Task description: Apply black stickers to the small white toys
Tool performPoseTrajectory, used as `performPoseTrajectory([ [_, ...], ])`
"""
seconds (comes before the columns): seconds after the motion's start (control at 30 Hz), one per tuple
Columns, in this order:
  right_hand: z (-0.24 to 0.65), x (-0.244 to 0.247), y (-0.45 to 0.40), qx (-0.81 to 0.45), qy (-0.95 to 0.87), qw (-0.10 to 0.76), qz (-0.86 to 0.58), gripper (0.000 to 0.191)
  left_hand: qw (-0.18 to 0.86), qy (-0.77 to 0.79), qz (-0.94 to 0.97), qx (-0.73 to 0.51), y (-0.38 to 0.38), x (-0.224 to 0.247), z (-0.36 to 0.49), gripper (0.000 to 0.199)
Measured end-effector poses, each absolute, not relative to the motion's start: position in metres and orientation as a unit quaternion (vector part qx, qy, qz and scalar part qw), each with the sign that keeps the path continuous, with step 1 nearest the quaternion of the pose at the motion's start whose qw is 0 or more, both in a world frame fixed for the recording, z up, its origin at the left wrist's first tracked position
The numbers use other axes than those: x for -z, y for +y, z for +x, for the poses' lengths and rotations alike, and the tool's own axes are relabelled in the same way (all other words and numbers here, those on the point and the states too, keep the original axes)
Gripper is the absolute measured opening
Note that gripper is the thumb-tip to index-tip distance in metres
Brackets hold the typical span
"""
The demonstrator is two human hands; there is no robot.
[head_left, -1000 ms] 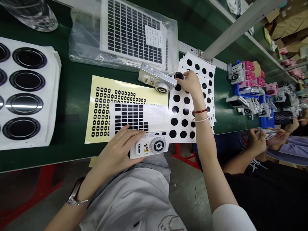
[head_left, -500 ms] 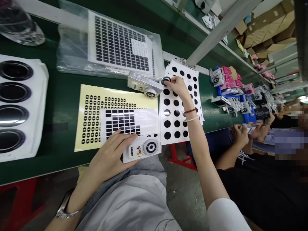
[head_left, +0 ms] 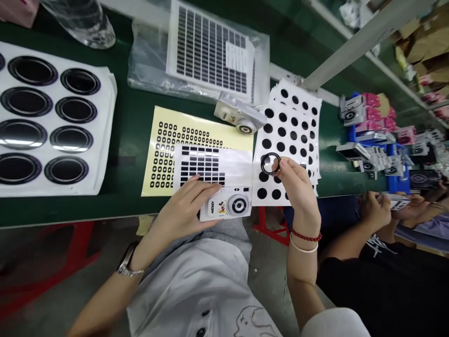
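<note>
Fingers Are Holding a "MICKEY" Camera and a Black Ring

The left hand [head_left: 184,206] is gripping a silver camera [head_left: 214,211] by one end, its fingers closing over the top edge and its thumb bracing the lower one. Black capitals on the camera's front are spelling "MICKEY", and a small cartoon mouse in red and yellow is standing beside the word, between it and the round lens. A line of print below the mouse is proving too small to read.

The right hand [head_left: 298,189] is pinching a black ring [head_left: 263,164] between its fingertips, and tiny pale marks are running along the ring's upper rim, too fine to make out. The ring is showing against a white sheet of black dots [head_left: 274,142]; whether it is touching the paper, I cannot tell.

The camera is sitting at the front edge of the green tabletop [head_left: 126,185], just beside a white sheet of black rectangles [head_left: 233,164], which is overlapping a yellow sheet [head_left: 149,159]. A second silver camera [head_left: 233,110] is resting at the yellow sheet's far edge, its lettering blurring. Behind it, a clear plastic bag [head_left: 149,70] is carrying a printed label [head_left: 236,57] whose lines are staying illegible.
</note>
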State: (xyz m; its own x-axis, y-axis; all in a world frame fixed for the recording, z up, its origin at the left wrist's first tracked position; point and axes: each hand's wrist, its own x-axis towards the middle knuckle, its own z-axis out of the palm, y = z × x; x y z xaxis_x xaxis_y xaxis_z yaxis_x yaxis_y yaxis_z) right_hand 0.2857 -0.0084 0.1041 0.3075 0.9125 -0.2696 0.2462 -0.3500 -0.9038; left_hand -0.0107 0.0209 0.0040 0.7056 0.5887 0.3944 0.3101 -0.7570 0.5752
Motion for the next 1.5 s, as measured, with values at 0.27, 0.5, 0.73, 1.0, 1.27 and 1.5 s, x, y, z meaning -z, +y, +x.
performPoseTrajectory([
  [0.27,0.259,-0.091,-0.05,-0.481,-0.431,0.322,-0.693,0.036,0.258,0.257,0.887,-0.285,0.018,-0.004,-0.009,0.071],
  [0.5,0.248,-0.086,-0.059,-0.511,-0.427,0.316,-0.676,0.037,0.229,0.257,0.894,-0.289,0.017,-0.004,-0.008,0.069],
  [0.73,0.233,-0.074,-0.072,-0.49,-0.414,0.347,-0.684,0.03,0.228,0.259,0.893,-0.289,0.016,-0.001,-0.007,0.067],
  [1.0,0.227,-0.067,-0.078,-0.472,-0.393,0.376,-0.694,0.027,0.247,0.262,0.885,-0.295,0.016,-0.003,-0.007,0.069],
  [1.27,0.229,-0.062,-0.079,-0.48,-0.379,0.404,-0.68,0.03,0.236,0.263,0.885,-0.304,0.015,-0.001,-0.006,0.071],
  [1.5,0.225,-0.061,-0.079,-0.444,-0.396,0.397,-0.699,0.028,0.239,0.266,0.884,-0.303,0.015,-0.001,-0.007,0.072],
])
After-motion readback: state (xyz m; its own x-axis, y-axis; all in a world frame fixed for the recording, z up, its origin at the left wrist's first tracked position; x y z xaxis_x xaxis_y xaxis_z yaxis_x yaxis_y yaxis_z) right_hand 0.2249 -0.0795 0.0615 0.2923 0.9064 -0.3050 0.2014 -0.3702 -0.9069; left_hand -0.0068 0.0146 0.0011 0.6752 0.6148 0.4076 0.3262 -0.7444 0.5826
